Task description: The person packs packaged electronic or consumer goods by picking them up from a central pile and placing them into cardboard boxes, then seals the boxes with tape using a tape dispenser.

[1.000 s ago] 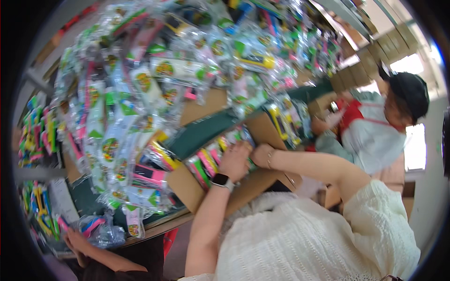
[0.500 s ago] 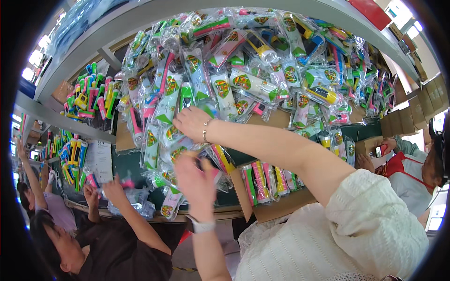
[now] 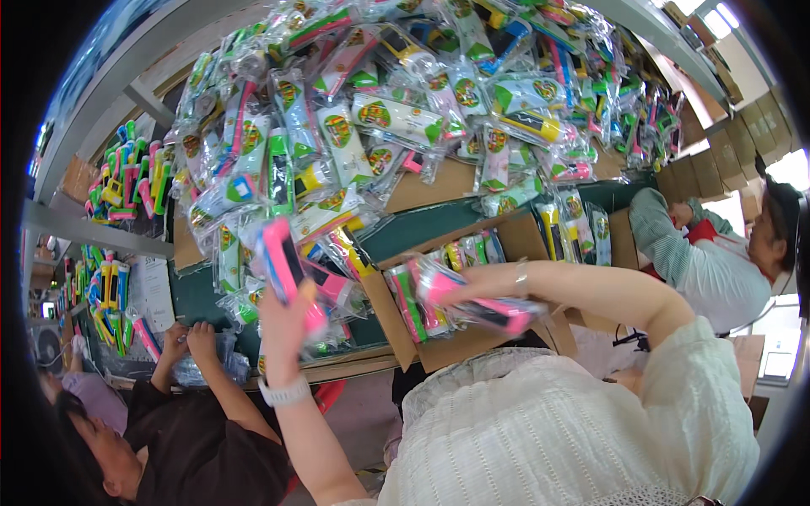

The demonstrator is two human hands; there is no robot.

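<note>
My left hand (image 3: pixel 283 331) is closed round a bagged pink-and-black plastic toy (image 3: pixel 282 251), upright in front of the heap. My right hand (image 3: pixel 477 282) grips another bagged pink toy (image 3: pixel 498 314), tilted and smeared by motion, above an open cardboard box (image 3: pixel 456 348). Several bagged toys in pink, green and yellow (image 3: pixel 411 305) stand in a row inside that box. Behind both hands spreads a large heap of clear-bagged colourful toys (image 3: pixel 396 118), many with white-and-green cards. What kind of toy these are I cannot tell.
A co-worker in dark clothing (image 3: pixel 186 438) sits at the left, hands at the table edge near crumpled clear bags (image 3: pixel 221 361). Unbagged toys (image 3: pixel 126 181) are stacked behind a grey frame bar (image 3: pixel 101 229). Another co-worker (image 3: pixel 717 261) is at the right, near cardboard boxes (image 3: pixel 742 156).
My right hand has come from the heap over the box with a bagged toy. My left hand has shifted left, now clearly holding one. The view has shifted; the right co-worker's arm moved.
</note>
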